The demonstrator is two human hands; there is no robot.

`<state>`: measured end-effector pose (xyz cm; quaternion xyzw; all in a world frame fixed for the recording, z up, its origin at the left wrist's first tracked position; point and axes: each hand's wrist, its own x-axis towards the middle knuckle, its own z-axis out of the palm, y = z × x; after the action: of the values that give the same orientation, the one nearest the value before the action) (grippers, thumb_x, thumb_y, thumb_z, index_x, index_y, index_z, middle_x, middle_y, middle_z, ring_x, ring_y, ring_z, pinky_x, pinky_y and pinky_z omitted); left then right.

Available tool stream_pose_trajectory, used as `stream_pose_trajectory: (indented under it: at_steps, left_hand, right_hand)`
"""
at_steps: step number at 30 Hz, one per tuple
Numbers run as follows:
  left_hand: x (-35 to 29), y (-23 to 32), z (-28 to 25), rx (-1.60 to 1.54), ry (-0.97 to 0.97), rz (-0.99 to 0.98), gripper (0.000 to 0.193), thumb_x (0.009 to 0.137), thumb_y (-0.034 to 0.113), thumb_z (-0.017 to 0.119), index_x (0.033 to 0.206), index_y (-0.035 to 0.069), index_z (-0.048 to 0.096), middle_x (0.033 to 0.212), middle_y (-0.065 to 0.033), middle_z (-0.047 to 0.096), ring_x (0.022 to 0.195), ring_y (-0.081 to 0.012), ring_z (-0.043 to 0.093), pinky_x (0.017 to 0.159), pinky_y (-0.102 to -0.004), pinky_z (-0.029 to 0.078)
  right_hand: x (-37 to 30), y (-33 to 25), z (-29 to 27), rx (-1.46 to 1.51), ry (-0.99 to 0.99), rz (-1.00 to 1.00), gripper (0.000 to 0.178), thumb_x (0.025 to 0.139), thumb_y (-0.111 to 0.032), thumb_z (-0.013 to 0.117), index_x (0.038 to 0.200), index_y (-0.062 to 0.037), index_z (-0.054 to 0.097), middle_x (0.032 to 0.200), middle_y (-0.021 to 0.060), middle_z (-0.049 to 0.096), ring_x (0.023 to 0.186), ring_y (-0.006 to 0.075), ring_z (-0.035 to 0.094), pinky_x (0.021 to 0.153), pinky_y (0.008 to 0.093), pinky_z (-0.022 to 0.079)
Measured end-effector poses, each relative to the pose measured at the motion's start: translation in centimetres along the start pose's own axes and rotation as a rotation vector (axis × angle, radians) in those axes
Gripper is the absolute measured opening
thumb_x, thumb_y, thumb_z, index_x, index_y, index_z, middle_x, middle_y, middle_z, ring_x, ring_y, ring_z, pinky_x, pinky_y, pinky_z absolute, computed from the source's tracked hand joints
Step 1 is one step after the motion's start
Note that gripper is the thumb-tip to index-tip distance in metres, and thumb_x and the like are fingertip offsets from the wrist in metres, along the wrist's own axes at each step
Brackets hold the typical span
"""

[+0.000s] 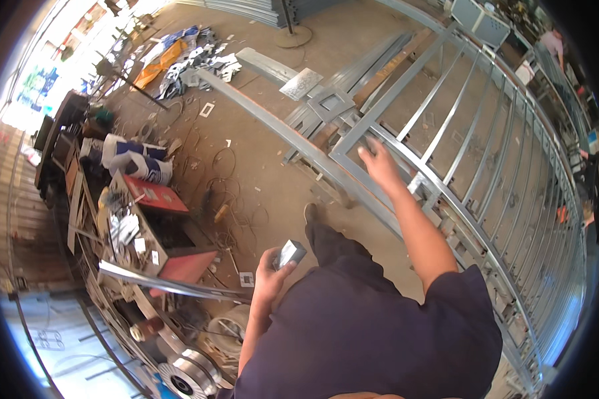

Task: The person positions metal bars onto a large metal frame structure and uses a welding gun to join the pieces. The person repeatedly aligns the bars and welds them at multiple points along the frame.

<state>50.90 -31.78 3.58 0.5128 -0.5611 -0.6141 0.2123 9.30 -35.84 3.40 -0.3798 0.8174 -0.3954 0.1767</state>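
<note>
My left hand (267, 282) is closed around a small grey box-shaped block (291, 254) with a pale face, held low in front of my body. My right arm reaches forward over a large welded metal gate frame (373, 120) with many parallel bars. At the frame's near corner, my right hand (381, 166) has its thumb and fingers apart, with nothing visible between them. Whether its fingertips touch the metal, I cannot tell. Just beyond lies a flat square metal frame piece (331, 105), beside a light metal plate (301, 84).
A long steel beam (273, 126) runs under the gate. To the left stand a cluttered red-and-dark cabinet (156, 193), white-and-blue sacks (136, 159) and a wire spool (190, 374). Cables (229, 193) trail over the floor. A scrap pile (196, 66) lies farther off; another person (552, 45) is at far right.
</note>
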Motion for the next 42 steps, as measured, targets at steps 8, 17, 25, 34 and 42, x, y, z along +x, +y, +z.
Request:
stream_pose_trajectory:
  at_steps: [8,17,25,34,42]
  left_hand:
    - [15.9,5.9,-5.8,0.245,-0.07,-0.035,0.053,0.085,0.019,0.085,0.127,-0.002,0.061,0.104,-0.0086,0.069,0.092,-0.014,0.064,0.082,-0.0302,0.052]
    - [31.9,14.1,-5.5,0.327,-0.344,-0.103,0.057,0.086,0.024,0.084,0.13,-0.002,0.06,0.114,-0.0133,0.068,0.104,-0.019,0.063,0.093,-0.0349,0.051]
    - [45.7,20.0,-1.7,0.528,-0.722,0.128,0.054,0.082,0.026,0.087,0.124,0.0,0.065,0.115,-0.0167,0.066,0.107,-0.0314,0.065,0.095,-0.0416,0.051]
    - [58.4,24.7,18.0,0.648,-1.051,0.895,0.05,0.079,0.024,0.084,0.123,0.005,0.068,0.122,-0.0143,0.069,0.112,-0.0364,0.064,0.1,-0.0459,0.05]
    - [59.7,19.7,25.4,0.968,-1.258,0.939,0.049,0.088,0.03,0.078,0.131,0.007,0.068,0.124,-0.0166,0.071,0.117,-0.0386,0.064,0.101,-0.0468,0.051]
  right_hand:
    - [19.7,2.6,10.7,-0.771,-0.096,0.097,0.067,0.101,-0.054,0.053,0.127,0.0051,0.069,0.141,0.0204,0.061,0.14,0.0353,0.048,0.125,0.0548,0.024]
    - [23.4,0.5,15.6,-0.745,0.008,0.299,0.07,0.095,-0.049,0.066,0.138,0.0056,0.058,0.145,0.0177,0.053,0.14,0.0342,0.043,0.12,0.059,0.026]
    - [24.0,1.6,16.6,-0.657,0.151,0.37,0.071,0.096,-0.046,0.066,0.143,0.0061,0.054,0.148,0.0166,0.051,0.141,0.0336,0.042,0.122,0.0573,0.026]
    - [7.8,-1.3,16.2,-0.56,0.525,0.652,0.058,0.097,-0.031,0.066,0.146,-0.003,0.05,0.148,0.0191,0.051,0.137,0.039,0.047,0.121,0.0553,0.031]
    - [6.1,-1.9,19.4,-0.585,0.595,0.647,0.056,0.091,-0.028,0.07,0.14,-0.003,0.057,0.137,0.0154,0.061,0.13,0.035,0.056,0.119,0.056,0.037]
